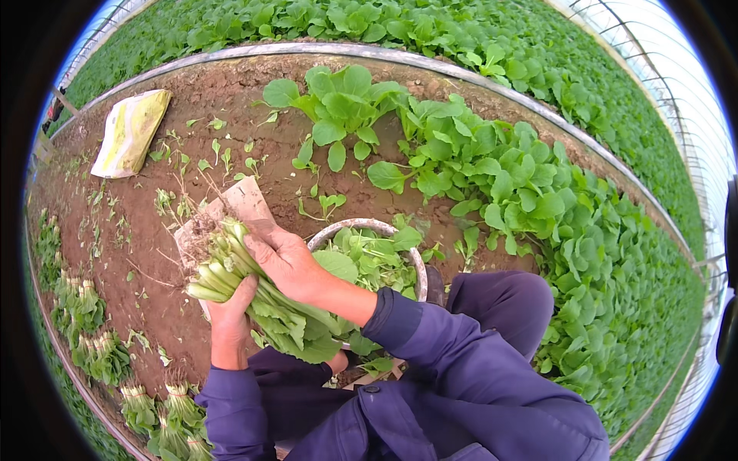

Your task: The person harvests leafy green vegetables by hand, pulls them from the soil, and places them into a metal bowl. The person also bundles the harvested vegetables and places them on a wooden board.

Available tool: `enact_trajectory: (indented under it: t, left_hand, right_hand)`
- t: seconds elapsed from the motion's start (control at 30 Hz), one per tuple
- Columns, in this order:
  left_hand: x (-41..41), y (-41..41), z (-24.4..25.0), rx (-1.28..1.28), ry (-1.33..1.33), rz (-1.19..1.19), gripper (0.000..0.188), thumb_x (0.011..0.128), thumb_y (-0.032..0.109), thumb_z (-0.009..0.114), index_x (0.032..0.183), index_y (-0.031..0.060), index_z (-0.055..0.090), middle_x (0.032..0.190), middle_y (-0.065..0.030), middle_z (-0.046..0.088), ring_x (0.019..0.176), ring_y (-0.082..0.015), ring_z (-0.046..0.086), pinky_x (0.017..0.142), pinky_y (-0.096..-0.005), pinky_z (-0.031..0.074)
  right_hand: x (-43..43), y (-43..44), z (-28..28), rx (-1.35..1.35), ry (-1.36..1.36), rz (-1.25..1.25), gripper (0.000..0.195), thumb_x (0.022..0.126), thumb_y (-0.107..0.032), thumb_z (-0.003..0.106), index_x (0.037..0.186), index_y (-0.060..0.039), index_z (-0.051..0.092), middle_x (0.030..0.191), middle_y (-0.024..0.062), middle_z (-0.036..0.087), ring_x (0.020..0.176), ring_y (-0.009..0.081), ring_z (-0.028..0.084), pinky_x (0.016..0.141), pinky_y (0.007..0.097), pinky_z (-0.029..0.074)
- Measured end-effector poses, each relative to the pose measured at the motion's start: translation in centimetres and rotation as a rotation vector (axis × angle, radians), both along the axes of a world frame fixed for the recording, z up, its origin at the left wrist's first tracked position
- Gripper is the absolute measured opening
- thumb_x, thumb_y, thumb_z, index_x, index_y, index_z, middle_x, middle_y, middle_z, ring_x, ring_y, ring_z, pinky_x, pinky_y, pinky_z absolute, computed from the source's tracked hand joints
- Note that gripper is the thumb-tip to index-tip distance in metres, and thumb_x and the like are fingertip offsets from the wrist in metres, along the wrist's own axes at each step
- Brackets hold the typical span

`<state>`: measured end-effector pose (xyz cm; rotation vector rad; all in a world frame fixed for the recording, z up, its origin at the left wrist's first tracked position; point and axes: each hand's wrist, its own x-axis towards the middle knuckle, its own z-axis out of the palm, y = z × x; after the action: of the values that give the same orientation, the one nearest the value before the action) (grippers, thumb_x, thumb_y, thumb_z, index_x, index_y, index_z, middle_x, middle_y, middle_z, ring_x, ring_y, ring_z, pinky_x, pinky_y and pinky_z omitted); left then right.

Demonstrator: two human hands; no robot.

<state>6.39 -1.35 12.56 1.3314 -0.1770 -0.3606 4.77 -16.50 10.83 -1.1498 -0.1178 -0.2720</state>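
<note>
A bunch of leafy greens [288,311] lies across both hands, its pale stems and tangled roots turned to the upper left and its leaves hanging toward my lap. My left hand [230,317] grips the stems from below. From above, my right hand [288,262] closes around the same stems near the root end. Under the roots, a flat tan board or sheet [248,199] shows in part; the bunch hides the rest. Beside my right forearm stands a round bucket [422,271] with a pale rim, filled with loose leaves [375,259].
Several tied bunches of greens [101,351] lie in a row at the left. A yellow and white sack [130,135] rests on the bare soil [144,225]. Growing leafy plants [519,178] spread to the right. A pale raised strip [357,50] edges the bed. Greenhouse film [651,52] curves overhead.
</note>
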Motion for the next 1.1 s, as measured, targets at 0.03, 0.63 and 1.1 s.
enact_trajectory:
  t: [0.03, 0.63, 1.1]
  left_hand:
    - [0.2, 0.3, 0.5, 0.017, 0.026, -0.05, 0.046, 0.085, 0.001, 0.069, 0.129, -0.0027, 0.055, 0.118, -0.0126, 0.066, 0.106, -0.0223, 0.065, 0.094, -0.0367, 0.052]
    - [2.4, 0.9, 1.9, 0.327, 0.142, 0.132, 0.052, 0.077, 0.019, 0.075, 0.118, -0.0067, 0.055, 0.105, -0.0177, 0.062, 0.098, -0.029, 0.063, 0.088, -0.04, 0.051]
    - [2.8, 1.3, 1.4, 0.376, 0.145, 0.102, 0.06, 0.076, 0.021, 0.076, 0.123, -0.0082, 0.051, 0.105, -0.0201, 0.062, 0.099, -0.03, 0.062, 0.091, -0.0419, 0.049]
  right_hand:
    - [0.2, -1.5, 0.1, -0.006, 0.053, 0.065, 0.043, 0.107, -0.026, 0.047, 0.137, 0.0037, 0.051, 0.131, 0.0113, 0.06, 0.124, 0.0193, 0.053, 0.108, 0.0328, 0.039]
    - [9.8, -36.0, -27.5, -2.375, 1.314, -0.055, 0.043, 0.093, -0.034, 0.059, 0.126, -0.0088, 0.067, 0.132, 0.0144, 0.062, 0.125, 0.0337, 0.055, 0.101, 0.0563, 0.037]
    - [8.0, -37.8, -32.0, -2.683, 1.411, 0.204, 0.035, 0.096, -0.018, 0.052, 0.127, -0.0109, 0.067, 0.126, 0.0099, 0.066, 0.111, 0.0332, 0.063, 0.088, 0.0606, 0.045]
